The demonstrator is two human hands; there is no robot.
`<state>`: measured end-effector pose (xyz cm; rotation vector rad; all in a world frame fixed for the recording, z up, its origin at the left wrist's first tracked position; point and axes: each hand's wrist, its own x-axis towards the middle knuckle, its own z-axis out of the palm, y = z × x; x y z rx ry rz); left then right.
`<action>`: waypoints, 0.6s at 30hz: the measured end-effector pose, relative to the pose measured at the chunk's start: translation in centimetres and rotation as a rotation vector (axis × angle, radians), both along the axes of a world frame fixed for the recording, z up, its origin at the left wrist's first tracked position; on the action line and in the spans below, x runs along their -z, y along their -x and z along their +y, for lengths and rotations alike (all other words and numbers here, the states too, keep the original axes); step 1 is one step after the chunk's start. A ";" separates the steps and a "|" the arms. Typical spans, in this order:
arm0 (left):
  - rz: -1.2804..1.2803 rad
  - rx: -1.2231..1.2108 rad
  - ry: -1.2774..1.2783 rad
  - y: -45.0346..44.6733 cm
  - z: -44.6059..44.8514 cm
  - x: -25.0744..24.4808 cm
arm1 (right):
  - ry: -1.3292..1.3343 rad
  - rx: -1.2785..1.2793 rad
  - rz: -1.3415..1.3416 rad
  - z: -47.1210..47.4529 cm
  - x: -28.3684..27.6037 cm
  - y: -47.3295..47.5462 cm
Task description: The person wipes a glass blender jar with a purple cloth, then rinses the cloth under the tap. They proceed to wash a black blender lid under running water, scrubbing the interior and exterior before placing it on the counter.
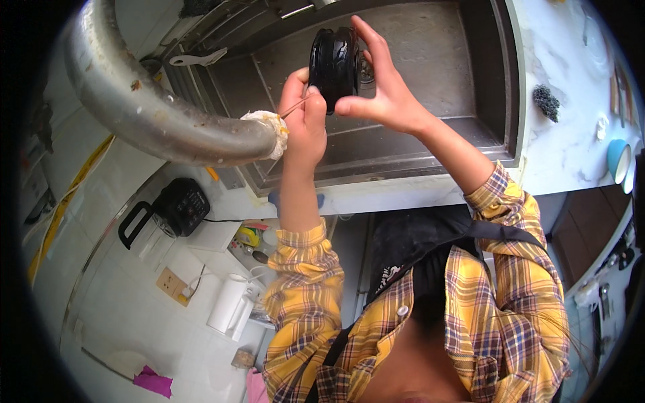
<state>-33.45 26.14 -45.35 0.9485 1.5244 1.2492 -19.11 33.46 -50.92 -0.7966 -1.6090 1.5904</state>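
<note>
Over the stainless steel sink (428, 45), my left hand (305, 118) grips a glossy black round object (332, 65) seen edge-on, with a groove around its side. Its exact kind does not show. A thin brown strip (296, 107) runs from under my left thumb toward the pipe end; I cannot tell whether it is a stick or a wire. My right hand (385, 85) spans the object's right side, index finger near the upper rim and thumb at the lower rim. Whether those fingers press on it is unclear.
A thick metal pipe (176, 121) with a white-wrapped end (272, 132) curves close to my left hand. A steel-wool scrubber (546, 103) and a blue bowl (618, 160) sit on the right counter. A white-handled utensil (198, 59) lies left; a black appliance (182, 206) stands below the pipe.
</note>
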 end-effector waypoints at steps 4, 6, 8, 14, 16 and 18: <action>-0.091 0.022 -0.010 -1.1 -0.8 0.5 | 0.426 0.037 0.077 -0.7 0.0 0.4; 0.029 0.035 -0.003 -1.2 -1.0 0.6 | 0.534 -0.010 0.158 -0.8 0.0 0.3; 0.028 0.031 -0.009 -1.2 -1.1 0.5 | 0.497 -0.031 0.129 -0.8 -0.1 0.2; -0.142 0.044 0.059 -0.5 -0.7 -0.7 | 0.068 0.112 0.070 -1.0 -1.0 0.2; -0.134 0.061 0.047 -0.5 -0.3 -1.1 | 0.028 0.119 0.059 -0.6 -1.4 0.3; -0.122 0.052 0.023 -0.6 0.1 -1.2 | -0.079 0.173 0.064 0.0 -1.9 0.5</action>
